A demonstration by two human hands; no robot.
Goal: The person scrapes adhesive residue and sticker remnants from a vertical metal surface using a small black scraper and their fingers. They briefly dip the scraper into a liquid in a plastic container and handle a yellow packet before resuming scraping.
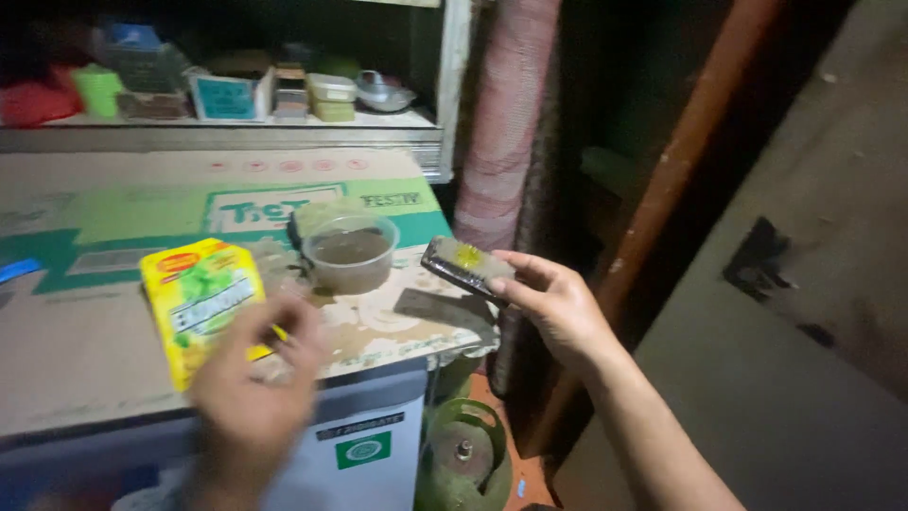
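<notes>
My left hand [253,383] grips a yellow and green food packet [200,301] by its lower edge, lifting it over the cardboard sheet [85,341]. The hand is blurred by motion. My right hand [556,305] holds a small flat dark block with a yellow patch on top [463,265], pinched between thumb and fingers at the right edge of the cardboard. A clear plastic container with dark contents [348,252] stands between the two hands.
The cardboard covers a low white appliance [364,445]. Behind is a shelf [236,128] crowded with boxes, tubs and a metal bowl. A green gas cylinder [463,454] sits on the floor below. A rolled mat [506,123] and a wooden post [662,189] stand at right.
</notes>
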